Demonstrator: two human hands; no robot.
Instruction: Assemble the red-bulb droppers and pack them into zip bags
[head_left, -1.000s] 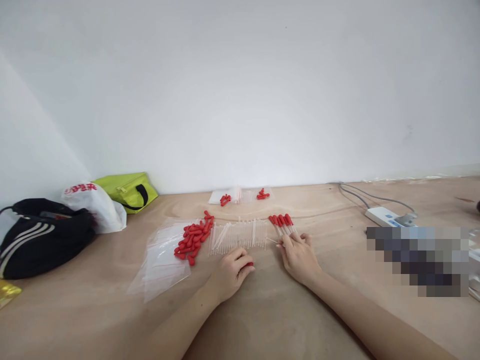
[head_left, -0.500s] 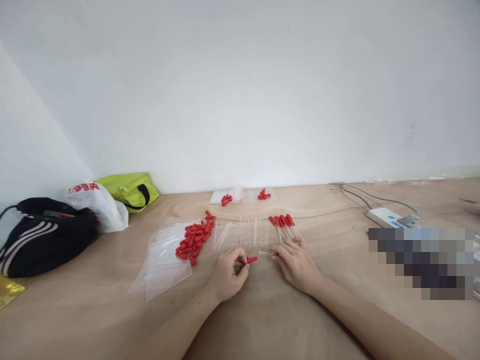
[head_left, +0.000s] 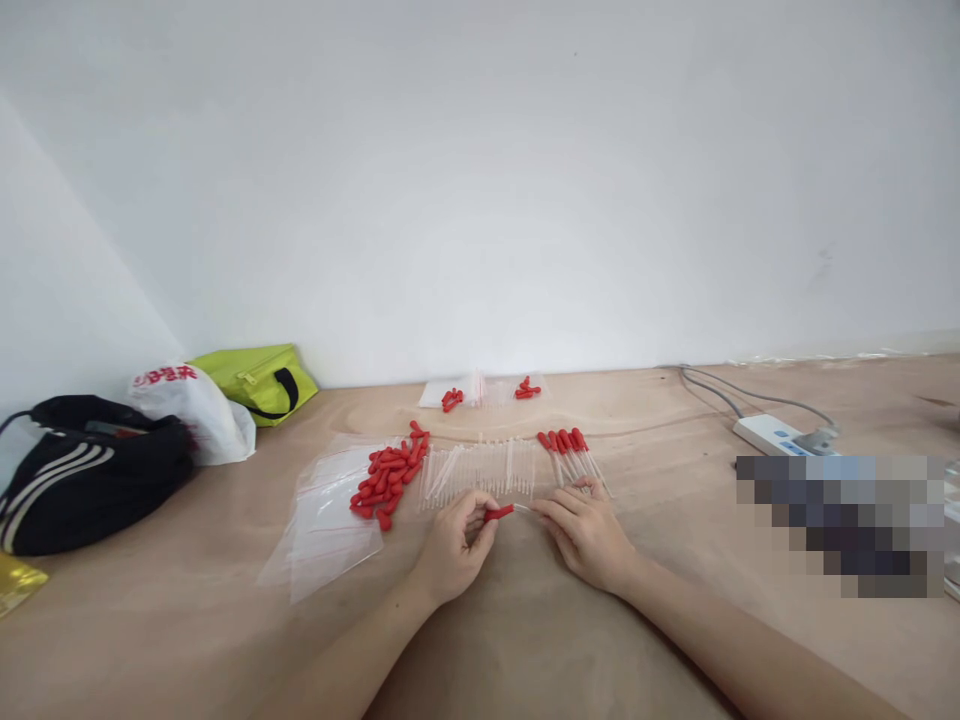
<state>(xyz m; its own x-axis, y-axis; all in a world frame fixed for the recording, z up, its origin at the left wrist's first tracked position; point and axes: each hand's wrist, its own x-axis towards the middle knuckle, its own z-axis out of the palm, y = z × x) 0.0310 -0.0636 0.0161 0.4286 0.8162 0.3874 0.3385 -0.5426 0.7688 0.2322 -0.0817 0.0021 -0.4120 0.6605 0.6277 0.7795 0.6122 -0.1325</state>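
My left hand (head_left: 459, 545) pinches a red rubber dropper bulb (head_left: 500, 513), its narrow mouth pointing right. My right hand (head_left: 585, 530) is closed on a thin clear glass dropper tube (head_left: 523, 507), mostly hidden by the fingers. The tube's end meets the bulb's mouth; how deep it sits I cannot tell. Beyond my hands lies a row of clear tubes (head_left: 480, 470). To its left is a heap of loose red bulbs (head_left: 386, 478). Several droppers with red bulbs fitted (head_left: 564, 442) lie side by side just past my right hand.
Clear zip bags (head_left: 330, 520) lie under and left of the bulb heap. More bags with small red bulbs (head_left: 528, 388) rest by the wall. A black bag (head_left: 97, 480), a white plastic bag (head_left: 225, 420) and a green pouch (head_left: 259, 375) stand left; a power strip (head_left: 769, 434) lies right.
My right hand has moved slightly left with the tube. The gap between tube and bulb has closed, and they now touch. The left hand has hardly moved.
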